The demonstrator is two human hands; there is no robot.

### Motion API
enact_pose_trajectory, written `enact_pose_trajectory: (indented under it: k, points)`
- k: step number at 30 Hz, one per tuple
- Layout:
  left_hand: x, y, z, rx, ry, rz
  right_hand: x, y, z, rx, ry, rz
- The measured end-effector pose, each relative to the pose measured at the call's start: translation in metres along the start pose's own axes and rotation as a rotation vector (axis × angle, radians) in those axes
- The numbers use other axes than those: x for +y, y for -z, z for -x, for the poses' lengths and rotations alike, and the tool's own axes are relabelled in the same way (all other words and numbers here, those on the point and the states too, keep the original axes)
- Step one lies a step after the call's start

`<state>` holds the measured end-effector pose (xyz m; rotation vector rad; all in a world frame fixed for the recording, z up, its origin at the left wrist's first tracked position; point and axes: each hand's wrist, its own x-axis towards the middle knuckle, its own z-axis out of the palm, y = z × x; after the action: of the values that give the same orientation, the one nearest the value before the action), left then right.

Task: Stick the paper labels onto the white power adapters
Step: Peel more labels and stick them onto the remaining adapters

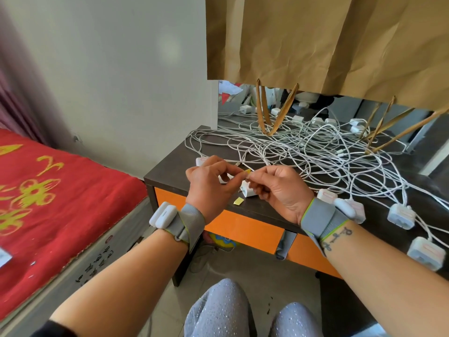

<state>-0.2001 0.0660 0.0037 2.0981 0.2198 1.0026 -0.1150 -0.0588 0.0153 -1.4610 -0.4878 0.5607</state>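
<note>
A seated person's knees [233, 310] fill the foreground as both hands meet above a dark table [170, 171] with orange drawer fronts. The left hand [209, 188] and right hand [279, 190] together pinch a small yellow paper label [247, 171] between fingertips. Just below them a white power adapter [249, 192] lies on the table, a yellow scrap [238, 201] beside it. Labelled adapters [401, 216] line the right edge; tangled white cables [315, 147] spread beyond, beneath a hanging brown paper bag [315, 45].

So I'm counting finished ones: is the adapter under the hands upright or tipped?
Tipped: the adapter lies on its side on the table.
</note>
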Motion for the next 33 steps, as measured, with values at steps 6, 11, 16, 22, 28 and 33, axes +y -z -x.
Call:
enact_pose_trajectory:
  k: [6, 11, 16, 22, 28, 33]
  points:
    - [-0.017, 0.005, -0.008, 0.011, 0.091, 0.036, 0.006, -0.007, -0.019, -0.008, -0.004, 0.046]
    - [-0.048, 0.013, -0.022, 0.11, 0.29, 0.052, 0.007, -0.007, -0.048, 0.001, -0.035, 0.265]
    - [-0.092, 0.015, -0.028, 0.001, 0.42, -0.055, 0.006, -0.013, -0.1, 0.044, -0.166, 0.58]
    - [-0.113, -0.007, -0.014, -0.267, 0.217, -0.188, 0.006, -0.02, -0.146, -0.004, -0.367, 0.802]
    - [-0.128, -0.016, -0.015, -0.317, 0.13, -0.198, 0.011, -0.031, -0.163, -0.029, -0.56, 0.858]
    - [-0.128, -0.014, -0.013, -0.316, 0.079, -0.197, 0.014, -0.037, -0.166, -0.019, -0.655, 0.886]
